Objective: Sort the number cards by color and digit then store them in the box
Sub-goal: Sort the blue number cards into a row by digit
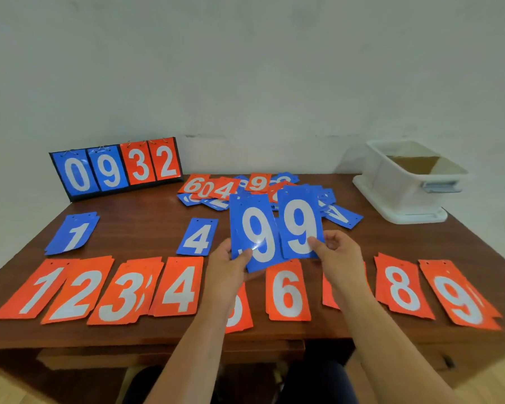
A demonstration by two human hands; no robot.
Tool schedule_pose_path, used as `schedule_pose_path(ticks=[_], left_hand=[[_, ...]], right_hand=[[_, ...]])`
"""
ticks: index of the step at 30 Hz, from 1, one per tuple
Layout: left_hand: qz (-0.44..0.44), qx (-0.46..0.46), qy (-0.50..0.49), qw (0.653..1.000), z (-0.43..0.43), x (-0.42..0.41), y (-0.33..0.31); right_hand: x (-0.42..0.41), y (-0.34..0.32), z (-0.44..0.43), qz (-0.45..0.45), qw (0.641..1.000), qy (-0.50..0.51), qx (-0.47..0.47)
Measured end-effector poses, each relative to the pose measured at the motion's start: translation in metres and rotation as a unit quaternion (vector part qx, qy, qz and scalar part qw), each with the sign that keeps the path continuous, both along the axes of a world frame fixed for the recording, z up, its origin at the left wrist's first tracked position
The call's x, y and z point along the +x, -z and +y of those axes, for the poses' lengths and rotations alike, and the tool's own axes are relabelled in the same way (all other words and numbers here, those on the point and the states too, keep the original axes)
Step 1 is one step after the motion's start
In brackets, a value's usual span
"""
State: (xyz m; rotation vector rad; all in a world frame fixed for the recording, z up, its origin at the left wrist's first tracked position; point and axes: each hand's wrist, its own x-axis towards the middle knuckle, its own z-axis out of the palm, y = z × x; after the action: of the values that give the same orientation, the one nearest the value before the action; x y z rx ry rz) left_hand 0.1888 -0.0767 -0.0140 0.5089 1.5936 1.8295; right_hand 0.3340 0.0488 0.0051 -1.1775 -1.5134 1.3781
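Fingers (243, 254) of your left hand (225, 265) and right hand (339, 253) pinch blue 9 cards (299, 223) above the wooden table (146, 211); pale wall (245, 68) behind.

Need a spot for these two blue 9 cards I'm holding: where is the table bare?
Bare wood lies between the blue 1 pile and the blue 4 card, and behind the red 8 pile and red 9 pile, in front of the white box. Crowded: the front red row and the mixed heap at the back.
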Motion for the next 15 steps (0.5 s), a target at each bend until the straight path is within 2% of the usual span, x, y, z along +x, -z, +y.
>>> schedule_pose_path(ticks=[2,9,15], left_hand=[[-0.002,-0.005,0.016,1.0,0.015,0.008,-0.001],[-0.01,0.006,0.089,0.996,0.071,0.048,-0.009],[-0.045,0.0,0.118,0.992,0.112,0.078,-0.015]], right_hand=[[0.018,-0.001,0.025,-0.006,0.999,0.036,0.024],[0.09,0.013,0.134,-0.134,0.982,0.121,0.06],[0.136,0.025,0.199,-0.243,0.957,0.142,0.068]])
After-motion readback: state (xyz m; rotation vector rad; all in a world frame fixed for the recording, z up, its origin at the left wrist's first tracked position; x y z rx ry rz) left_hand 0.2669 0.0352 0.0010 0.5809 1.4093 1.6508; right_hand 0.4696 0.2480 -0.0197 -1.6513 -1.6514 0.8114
